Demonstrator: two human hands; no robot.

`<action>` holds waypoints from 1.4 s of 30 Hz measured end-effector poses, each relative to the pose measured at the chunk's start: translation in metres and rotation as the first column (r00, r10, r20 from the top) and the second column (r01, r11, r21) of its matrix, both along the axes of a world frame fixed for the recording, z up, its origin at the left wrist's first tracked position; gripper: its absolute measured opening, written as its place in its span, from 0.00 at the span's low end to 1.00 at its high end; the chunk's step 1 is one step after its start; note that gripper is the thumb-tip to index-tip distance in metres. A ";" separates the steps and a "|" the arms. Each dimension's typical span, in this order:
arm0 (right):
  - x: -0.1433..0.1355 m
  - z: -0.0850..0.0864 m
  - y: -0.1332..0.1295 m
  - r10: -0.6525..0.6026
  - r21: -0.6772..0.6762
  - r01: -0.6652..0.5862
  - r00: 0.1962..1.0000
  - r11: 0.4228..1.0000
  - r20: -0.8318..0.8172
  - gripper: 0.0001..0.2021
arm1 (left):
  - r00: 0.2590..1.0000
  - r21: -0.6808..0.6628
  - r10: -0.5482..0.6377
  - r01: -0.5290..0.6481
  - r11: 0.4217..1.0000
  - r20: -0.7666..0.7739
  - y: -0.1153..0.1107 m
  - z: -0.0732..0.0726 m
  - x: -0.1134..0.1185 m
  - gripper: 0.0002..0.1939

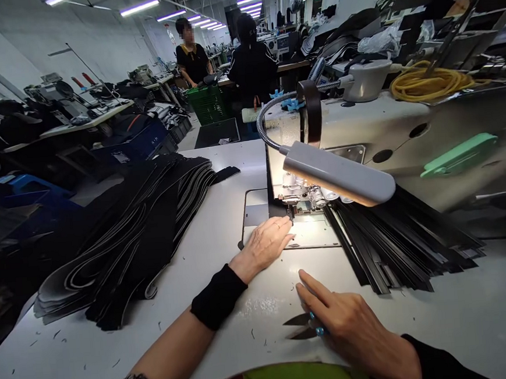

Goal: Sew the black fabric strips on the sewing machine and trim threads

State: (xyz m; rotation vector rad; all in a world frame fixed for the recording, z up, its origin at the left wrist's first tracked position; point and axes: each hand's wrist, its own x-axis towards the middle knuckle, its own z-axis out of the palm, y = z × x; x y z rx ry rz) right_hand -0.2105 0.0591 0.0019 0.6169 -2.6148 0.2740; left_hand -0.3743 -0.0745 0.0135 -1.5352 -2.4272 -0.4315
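Observation:
My left hand (266,242) lies palm down on the sewing machine's metal plate (313,235), fingers flat, tips close to the presser foot (290,211). A dark piece of material (277,210) shows just beyond these fingers; whether they touch it is hard to see. In my right hand (350,322), over the white tabletop, is a pair of thread snips (299,327) with blue parts. Their blades point left and stand apart, while my index and middle fingers stretch forward. The rest of the grip is hidden under the hand.
A thick stack of black strips (150,215) lies left on the white table (211,327). Narrow black strips (397,242) fan out at right. A grey lamp (339,173) hangs before the machine head (388,126). Two people are beyond, near a green crate (206,104).

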 end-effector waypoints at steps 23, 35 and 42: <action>0.001 -0.004 0.000 0.005 -0.001 -0.005 0.999 1.000 -0.046 0.22 | 0.996 -0.018 0.085 -0.085 0.996 0.038 0.006 0.000 -0.003 0.14; 0.000 -0.006 -0.002 0.004 0.013 -0.003 0.997 1.000 -0.079 0.24 | 0.978 0.043 0.127 -0.135 0.990 0.166 0.003 0.001 -0.005 0.13; 0.003 0.006 -0.004 -0.006 -0.022 0.005 0.999 1.000 -0.040 0.25 | 0.960 -0.007 0.193 -0.196 0.981 0.203 -0.003 0.002 -0.019 0.14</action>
